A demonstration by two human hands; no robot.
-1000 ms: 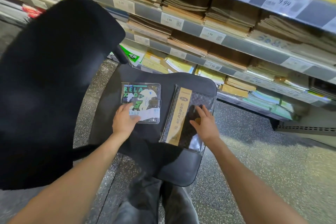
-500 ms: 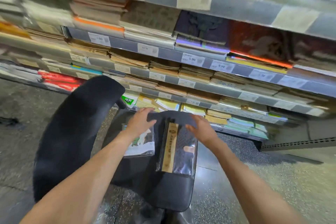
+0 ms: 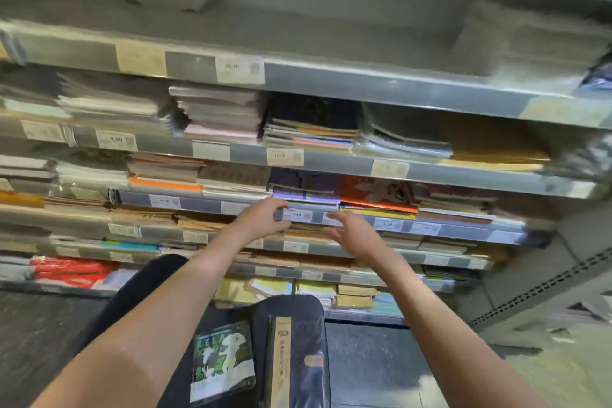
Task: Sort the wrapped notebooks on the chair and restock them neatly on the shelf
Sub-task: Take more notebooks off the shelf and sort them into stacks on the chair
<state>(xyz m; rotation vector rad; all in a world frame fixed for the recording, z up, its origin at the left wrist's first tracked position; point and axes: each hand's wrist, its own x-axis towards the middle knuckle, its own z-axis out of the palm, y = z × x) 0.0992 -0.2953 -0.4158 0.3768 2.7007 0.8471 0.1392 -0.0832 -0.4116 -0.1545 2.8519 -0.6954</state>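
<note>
- The black padded chair seat (image 3: 288, 306) sits at the bottom of the view, just in front of the grey metal multi-tier shelf (image 3: 331, 83)
- Two wrapped notebooks lie flat on the seat, side by side and nearly touching
- The green-and-white illustrated notebook in clear plastic wrap (image 3: 223, 363) lies on the left side, its long axis running from the person toward the shelf, tilted slightly
- The dark patterned notebook with a tan paper band in clear wrap (image 3: 298, 361) lies to its right; its long axis also points toward the shelf, the tan band along its left edge
- The left hand (image 3: 263, 220) is raised at a middle tier, fingers curled over the shelf's front lip beside a white price label (image 3: 298, 215), holding no notebook
- The right hand (image 3: 352, 233) reaches toward the same tier, fingers loosely spread and empty, close to the lip; contact cannot be told because of blur
- Stacks of notebooks fill the tiers, among them a purple-covered stack (image 3: 304, 187) just above the hands
</note>
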